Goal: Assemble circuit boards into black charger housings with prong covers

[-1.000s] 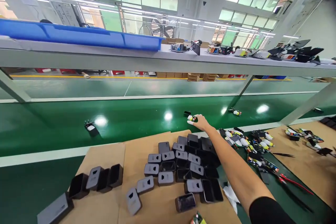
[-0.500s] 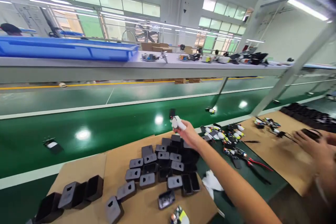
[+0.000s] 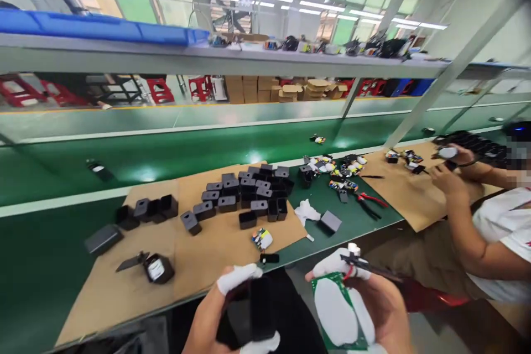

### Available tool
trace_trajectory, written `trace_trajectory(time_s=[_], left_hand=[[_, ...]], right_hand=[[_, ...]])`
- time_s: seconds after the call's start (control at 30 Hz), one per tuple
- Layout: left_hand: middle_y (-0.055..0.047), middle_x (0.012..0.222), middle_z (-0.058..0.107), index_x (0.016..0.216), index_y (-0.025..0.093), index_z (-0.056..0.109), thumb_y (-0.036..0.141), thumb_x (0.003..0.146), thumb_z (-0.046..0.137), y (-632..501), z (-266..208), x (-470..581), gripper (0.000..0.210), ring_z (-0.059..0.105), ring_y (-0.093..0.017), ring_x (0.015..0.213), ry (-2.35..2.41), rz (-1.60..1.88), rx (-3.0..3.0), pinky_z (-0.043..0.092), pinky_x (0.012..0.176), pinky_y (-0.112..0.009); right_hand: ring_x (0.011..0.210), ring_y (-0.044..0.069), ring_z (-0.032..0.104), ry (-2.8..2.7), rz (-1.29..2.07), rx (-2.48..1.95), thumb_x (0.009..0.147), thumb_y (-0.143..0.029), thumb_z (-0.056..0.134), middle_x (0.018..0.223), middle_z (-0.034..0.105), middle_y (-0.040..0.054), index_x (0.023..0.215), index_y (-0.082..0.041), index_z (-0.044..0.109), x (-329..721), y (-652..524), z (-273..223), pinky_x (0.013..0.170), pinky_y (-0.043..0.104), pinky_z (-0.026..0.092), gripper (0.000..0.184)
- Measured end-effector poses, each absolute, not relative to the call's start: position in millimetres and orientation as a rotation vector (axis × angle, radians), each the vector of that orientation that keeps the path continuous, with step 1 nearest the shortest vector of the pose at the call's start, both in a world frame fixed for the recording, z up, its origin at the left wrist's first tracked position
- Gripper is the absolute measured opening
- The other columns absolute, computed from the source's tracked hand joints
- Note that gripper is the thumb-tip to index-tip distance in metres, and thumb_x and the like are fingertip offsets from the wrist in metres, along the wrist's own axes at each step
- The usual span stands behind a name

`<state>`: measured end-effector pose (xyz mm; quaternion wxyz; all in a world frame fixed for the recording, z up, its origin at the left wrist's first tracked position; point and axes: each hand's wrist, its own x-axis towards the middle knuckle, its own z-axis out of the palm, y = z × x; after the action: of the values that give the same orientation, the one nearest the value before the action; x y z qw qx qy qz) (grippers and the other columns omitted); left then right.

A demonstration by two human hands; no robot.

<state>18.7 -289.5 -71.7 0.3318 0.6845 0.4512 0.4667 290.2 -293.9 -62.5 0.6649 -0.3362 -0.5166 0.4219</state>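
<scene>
In my left hand (image 3: pixel 207 312), whose thumb and fingertips wear white covers, is a black box-shaped housing (image 3: pixel 262 310), held by its sides. My right hand (image 3: pixel 392 307), also with white finger covers, grips a green circuit board (image 3: pixel 329 282) that carries white oval pads and has red and black wires at its top. The two parts are side by side, apart, low in front of me. Just beyond them a small circuit assembly (image 3: pixel 262 239) with white and yellow parts lies on the cardboard (image 3: pixel 207 265), beside a small black piece (image 3: pixel 269 258).
Many black housings (image 3: pixel 226 203) stand grouped on the cardboard. Red-handled pliers (image 3: pixel 371 204), a white crumpled cloth (image 3: pixel 307 212) and piled circuit assemblies (image 3: pixel 323 165) lie to the right. A co-worker's hands (image 3: pixel 450 177) handle parts there. Beyond runs a green belt (image 3: pixel 215 149) below a shelf (image 3: pixel 249 61).
The view has tilted down. My right arm, stretched toward the belt with a white part, has drawn back. Both hands now hold parts close to me, and a grey-black box lies beside the cloth.
</scene>
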Motion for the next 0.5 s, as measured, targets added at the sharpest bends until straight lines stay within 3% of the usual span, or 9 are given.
trace_trajectory(time_s=[0.13, 0.37, 0.5], left_hand=[[-0.013, 0.127, 0.079, 0.145, 0.028, 0.066, 0.036, 0.087, 0.094, -278.4, -35.9, 17.6, 0.065, 0.081, -0.030, 0.118, 0.970, 1.218, 1.926, 0.071, 0.101, -0.040], [-0.013, 0.122, 0.078, 0.147, 0.026, 0.064, 0.033, 0.088, 0.094, -275.7, -22.5, 5.0, 0.066, 0.082, -0.028, 0.107, 0.944, 1.357, 1.924, 0.072, 0.091, -0.038], [-0.014, 0.121, 0.078, 0.144, 0.023, 0.066, 0.034, 0.089, 0.094, -278.6, -24.7, -1.4, 0.063, 0.082, -0.027, 0.105, 1.000, 1.422, 1.926, 0.072, 0.089, -0.036]], right_hand=[[0.109, 0.043, 0.080, -1.361, 0.930, -0.821, 0.060, -0.053, 0.110, 0.114, 0.083, 0.0141, 0.132, -0.029, 0.079, 288.0, -302.9, -38.1, 0.089, 0.054, 0.071, 0.082], [0.090, 0.035, 0.078, -1.512, 1.065, -0.803, 0.074, -0.049, 0.103, 0.102, 0.081, 0.0099, 0.119, -0.028, 0.083, 245.5, -281.3, -25.2, 0.076, 0.045, 0.070, 0.054], [0.100, 0.038, 0.079, -1.483, 1.083, -0.801, 0.071, -0.060, 0.101, 0.111, 0.082, 0.0124, 0.129, -0.027, 0.081, 240.0, -281.1, -34.5, 0.084, 0.050, 0.071, 0.070]])
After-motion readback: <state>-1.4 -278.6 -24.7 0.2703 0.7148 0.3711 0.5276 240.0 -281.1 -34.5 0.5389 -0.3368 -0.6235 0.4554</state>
